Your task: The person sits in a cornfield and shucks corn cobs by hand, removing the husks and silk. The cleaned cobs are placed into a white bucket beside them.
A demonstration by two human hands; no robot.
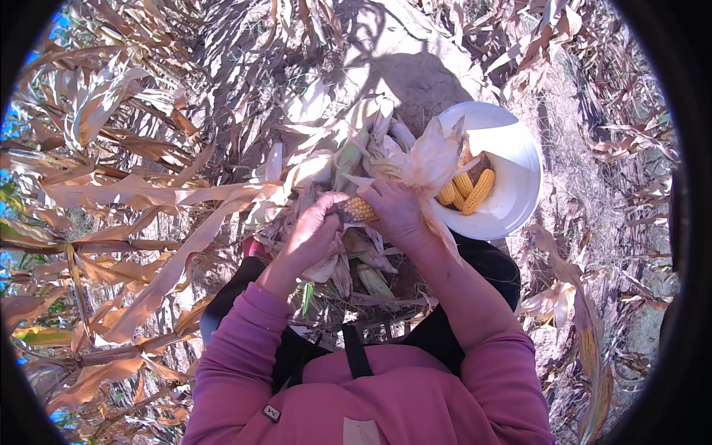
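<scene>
Several dry corn leaves stretch across the left. Next, the left hand, fingers curled, grips the left end of a partly bared ear of corn, which lies between both hands. The right hand is closed round its other end, pale husk spreading beyond. Rightmost, yellow cobs lie in a white bucket.

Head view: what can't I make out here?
All in the head view:
Corn cob: its full length, parts covered by the left hand and right hand.
White bucket: part of its left rim, behind the pale husk.
Yellow cobs: their total, since some overlap others.
Dry corn plants: outer parts, cut off by the dark round border.
</scene>
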